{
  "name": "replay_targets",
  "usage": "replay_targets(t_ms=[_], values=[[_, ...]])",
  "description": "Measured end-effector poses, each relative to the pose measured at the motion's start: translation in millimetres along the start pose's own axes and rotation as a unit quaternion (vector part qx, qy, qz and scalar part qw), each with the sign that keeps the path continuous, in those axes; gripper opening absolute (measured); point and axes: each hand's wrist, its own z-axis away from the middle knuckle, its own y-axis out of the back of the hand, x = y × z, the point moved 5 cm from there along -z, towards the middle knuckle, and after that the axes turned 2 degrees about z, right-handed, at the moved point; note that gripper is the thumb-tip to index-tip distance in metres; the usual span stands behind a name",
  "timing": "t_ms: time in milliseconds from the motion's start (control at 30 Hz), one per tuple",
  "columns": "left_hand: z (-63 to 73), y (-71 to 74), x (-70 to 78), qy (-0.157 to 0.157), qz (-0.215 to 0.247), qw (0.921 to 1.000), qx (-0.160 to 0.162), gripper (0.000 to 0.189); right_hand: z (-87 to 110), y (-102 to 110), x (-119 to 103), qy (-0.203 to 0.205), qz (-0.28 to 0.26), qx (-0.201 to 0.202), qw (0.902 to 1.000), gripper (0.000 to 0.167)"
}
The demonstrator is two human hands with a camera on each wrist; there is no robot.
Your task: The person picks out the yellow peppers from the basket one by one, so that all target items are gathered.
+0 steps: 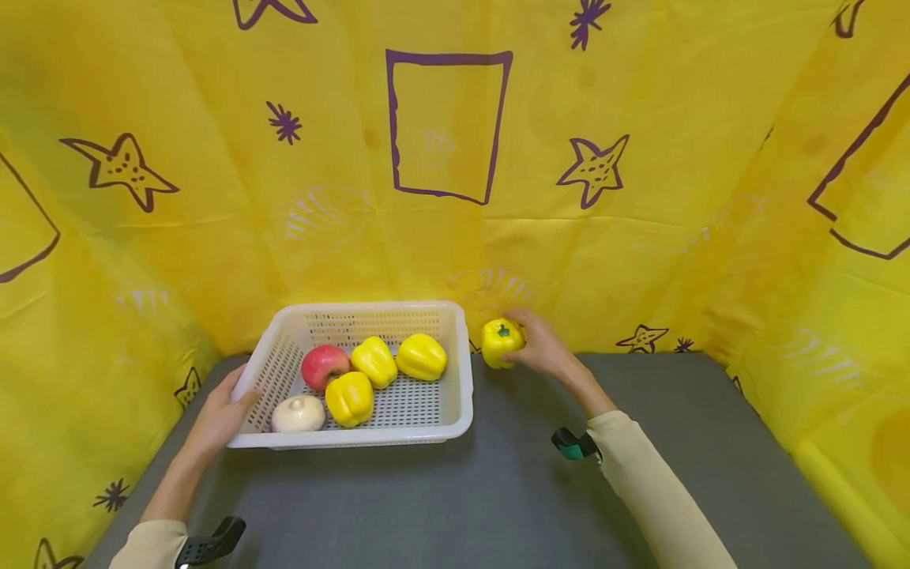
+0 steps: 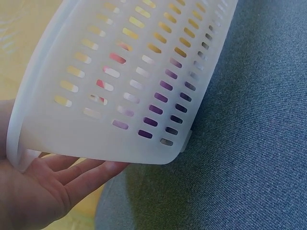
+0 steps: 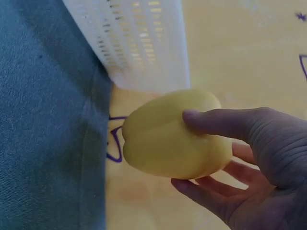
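the step in hand, as far as i can judge, is moving a yellow pepper [image 1: 501, 344] past the end of the white basket [image 1: 419, 434]. the right hand [image 1: 543, 345] is clamped on that pepper, thumb on one side and fingers on the other, its green stem facing up. the pepper is outside the basket, just beside its right wall, and seems lifted off the gray table [image 1: 455, 506]. the left hand [image 1: 222, 415] is clamped on the basket's left end, thumb over the rim and fingers along the outside, probably to steady it.

inside the basket lie three other peppers [image 1: 349, 399], a red apple [image 1: 321, 368] beside them, and a white bulb [image 1: 298, 416], maybe a turnip, in the near left corner. bare basket floor shows at the near right.

whether the held pepper is going in or coming out, i cannot tell. if in, the next move calls for raising it over the right rim and lowering it onto that bare floor before the fingers part. if out, it calls for setting it on the table and letting go once it rests steady. the smooth, rounded pepper could roll if dropped.
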Motion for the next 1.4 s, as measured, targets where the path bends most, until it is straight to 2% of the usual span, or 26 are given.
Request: replay_targets(t_ms=[200, 300, 367, 533, 733, 1167, 1400], values=[[-2.3, -0.9, -0.3, 0.002, -0.003, 1.0, -0.002, 0.06, 5.2, -7.5, 25.0, 0.012, 0.0, 0.015, 0.9998, 0.069], [-1.0, -0.1, -2.0, 0.009, -0.008, 0.9999, -0.003, 0.061, 6.5, -18.1, 32.6, -0.003, 0.015, -0.005, 0.9999, 0.071], [0.3, -0.8, -2.2, 0.012, -0.007, 0.9999, -0.005, 0.061, 8.2, -24.0, 32.3, -0.028, 0.022, -0.023, 0.9991, 0.072], [-0.9, -4.6, 1.5, 0.005, 0.005, 1.0, -0.007, 0.061, 12.1, -28.9, 37.9, -0.059, 0.036, -0.029, 0.9971, 0.073], [0.4, -1.6, -0.3, 0.017, -0.004, 0.9998, 0.005, 0.061, 12.6, -26.6, 36.9, -0.063, 0.027, -0.041, 0.9968, 0.074], [0.2, -1.0, -1.3, 0.028, 0.003, 0.9996, 0.003, 0.06, 13.7, -21.9, 30.5, -0.052, 0.016, -0.068, 0.9962, 0.082], [0.2, -0.1, -1.4, 0.027, 0.004, 0.9996, 0.003, 0.06, 10.5, -13.5, 21.9, -0.043, 0.04, -0.082, 0.9949, 0.077]])
